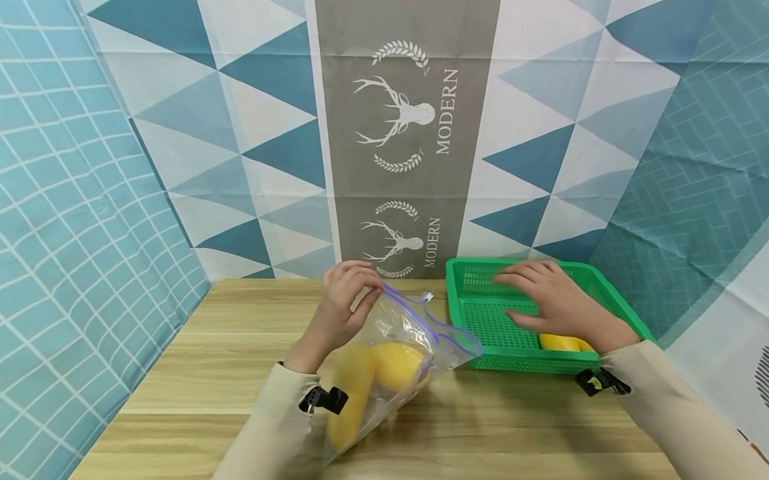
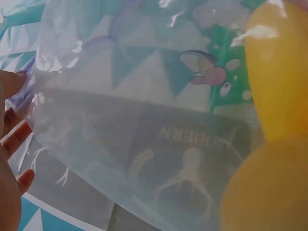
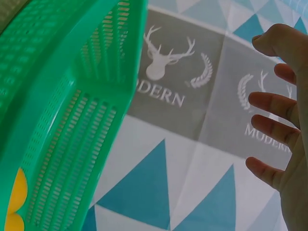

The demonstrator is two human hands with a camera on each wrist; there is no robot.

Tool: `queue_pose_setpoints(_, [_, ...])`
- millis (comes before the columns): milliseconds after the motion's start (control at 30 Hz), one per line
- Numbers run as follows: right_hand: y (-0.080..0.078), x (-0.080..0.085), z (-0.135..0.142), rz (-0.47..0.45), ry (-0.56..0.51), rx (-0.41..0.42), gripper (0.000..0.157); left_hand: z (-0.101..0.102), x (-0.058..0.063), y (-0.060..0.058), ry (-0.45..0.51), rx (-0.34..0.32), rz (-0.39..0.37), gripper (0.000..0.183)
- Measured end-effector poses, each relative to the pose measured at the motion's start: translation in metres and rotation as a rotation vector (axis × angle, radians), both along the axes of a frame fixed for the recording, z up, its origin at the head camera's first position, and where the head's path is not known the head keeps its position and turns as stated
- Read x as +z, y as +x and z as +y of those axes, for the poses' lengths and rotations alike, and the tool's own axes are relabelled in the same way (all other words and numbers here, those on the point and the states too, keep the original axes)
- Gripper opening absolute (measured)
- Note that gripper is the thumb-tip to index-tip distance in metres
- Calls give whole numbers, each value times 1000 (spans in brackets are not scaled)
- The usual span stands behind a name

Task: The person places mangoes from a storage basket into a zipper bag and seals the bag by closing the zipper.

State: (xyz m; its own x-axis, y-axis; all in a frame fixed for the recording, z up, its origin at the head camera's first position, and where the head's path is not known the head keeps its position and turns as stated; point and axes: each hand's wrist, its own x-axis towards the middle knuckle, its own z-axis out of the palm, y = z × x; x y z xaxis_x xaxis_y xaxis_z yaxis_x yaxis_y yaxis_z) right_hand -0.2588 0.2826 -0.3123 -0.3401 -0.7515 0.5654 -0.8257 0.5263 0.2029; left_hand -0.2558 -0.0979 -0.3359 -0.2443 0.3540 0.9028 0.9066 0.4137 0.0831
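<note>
A clear zip bag (image 1: 396, 323) with a purple seal strip and a white slider hangs tilted from my left hand (image 1: 344, 305), which pinches its top edge. Inside lie a rounded yellow fruit-like item (image 1: 397, 367) and a longer yellow one (image 1: 350, 396); their exact kind is unclear through the plastic. The left wrist view shows a small cartoon print (image 2: 204, 70) on the bag. Over the green basket (image 1: 453, 294) is my right hand (image 1: 548, 298), fingers spread and slightly bent, holding nothing. Beneath it, partly hidden, yellow items (image 1: 558, 343) lie in the basket.
The basket stands at the back right of the wooden table (image 1: 235, 344), close to the wall covering (image 1: 408, 183) with deer heads and triangles. A blue grid-patterned sheet (image 1: 70, 173) hangs along the left side. White cloth (image 1: 744, 340) hangs at the right.
</note>
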Motion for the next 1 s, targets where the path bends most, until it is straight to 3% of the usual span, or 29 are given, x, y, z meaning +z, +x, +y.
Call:
queue_pose_setpoints(167, [-4,-2,11,0,-2,-30,58,-3,3,-1,-2,-31,-19,1])
queue_pose_setpoints(300, [-7,-5,22,-32,19,-89,45,-3,3,-1,2,-59,-43,19])
queue_pose_setpoints(567, [-9,-18,41,-37,106,-350,57,-5,-1,0,45,-61,-33,23])
queue_pose_setpoints(800, [-10,-30,52,-224,124,-574,61,-7,-4,0,62,-54,-32,28])
queue_pose_setpoints(1000, [-13,-40,58,-357,138,-700,69,-9,-4,1,67,-44,-39,29])
